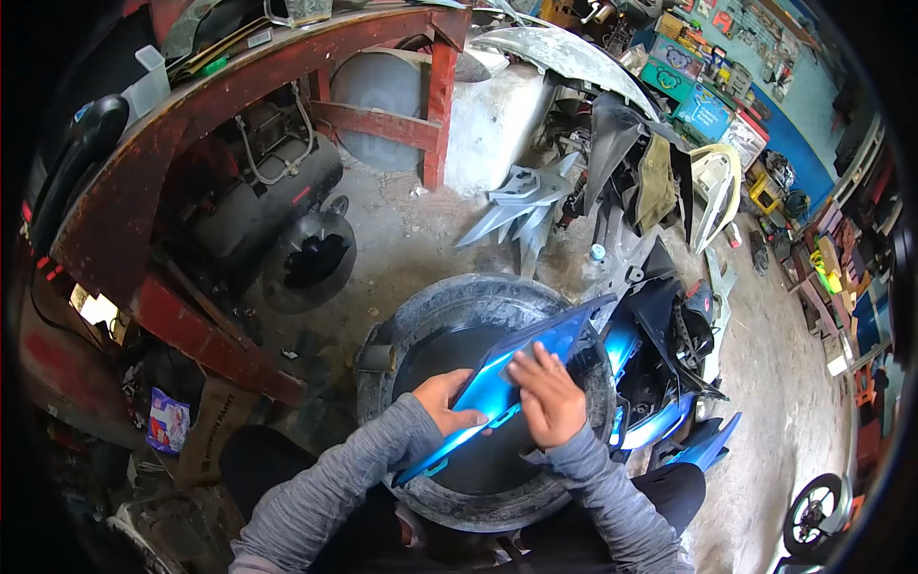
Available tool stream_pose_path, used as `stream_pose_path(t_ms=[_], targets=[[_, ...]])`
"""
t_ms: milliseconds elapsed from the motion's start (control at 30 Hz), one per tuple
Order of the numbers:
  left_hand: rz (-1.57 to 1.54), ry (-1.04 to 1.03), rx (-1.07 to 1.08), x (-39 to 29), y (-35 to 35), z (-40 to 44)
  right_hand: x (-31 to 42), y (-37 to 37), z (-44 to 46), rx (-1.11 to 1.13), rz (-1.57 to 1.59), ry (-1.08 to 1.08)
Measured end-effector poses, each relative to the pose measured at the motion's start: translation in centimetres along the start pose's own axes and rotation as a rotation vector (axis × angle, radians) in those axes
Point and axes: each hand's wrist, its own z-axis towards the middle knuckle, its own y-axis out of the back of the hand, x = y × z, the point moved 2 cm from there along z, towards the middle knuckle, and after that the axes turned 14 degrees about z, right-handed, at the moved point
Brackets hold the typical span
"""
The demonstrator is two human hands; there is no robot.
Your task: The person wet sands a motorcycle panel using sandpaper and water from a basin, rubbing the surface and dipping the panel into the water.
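Note:
A glossy blue motorcycle fairing panel [492,381] with a dark edge lies slanted over a round, grey-stained tub [449,298] holding dark liquid. My left hand [446,402] is closed on the panel's left edge, thumb on top and fingers partly hidden beneath. Across the panel's upper face, my right hand [552,397] presses its fingers over a small greyish piece, mostly covered and too hidden to name. The panel's lower tip reaches past the tub's near rim.
More blue and black fairing parts [660,421] lie right of the tub. Beyond it are grey fairing pieces [526,206]. On the left stand a red workbench [378,122], an air compressor tank [258,196] and a dark bowl-shaped object [311,258]. A wheel [813,512] is at lower right.

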Motion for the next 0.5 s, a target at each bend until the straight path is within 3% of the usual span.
stream_pose_path(t_ms=[67, 200, 267, 400, 500], targets=[[0.242, -0.206, 0.005, 1.0, 0.1, 0.3, -0.1, -0.2, 1.4, -0.027, -0.019, -0.011], [0.032, -0.316, 0.014, 2.2, -0.2, 0.7, 2.1, -1.4, 0.9, 0.128, -0.042, 0.077], [-0.051, -0.289, 0.024, 1.8, 0.1, 0.3, 2.6, -0.6, -0.1, 0.176, 0.002, 0.120], [-0.076, -0.211, 0.053, 1.2, 0.5, 0.0, -0.6, 0.8, 0.9, 0.024, -0.049, -0.016], [-0.055, -0.163, 0.048, 1.0, 0.2, 0.6, 2.3, -0.6, 1.9, 0.089, -0.040, 0.006]])
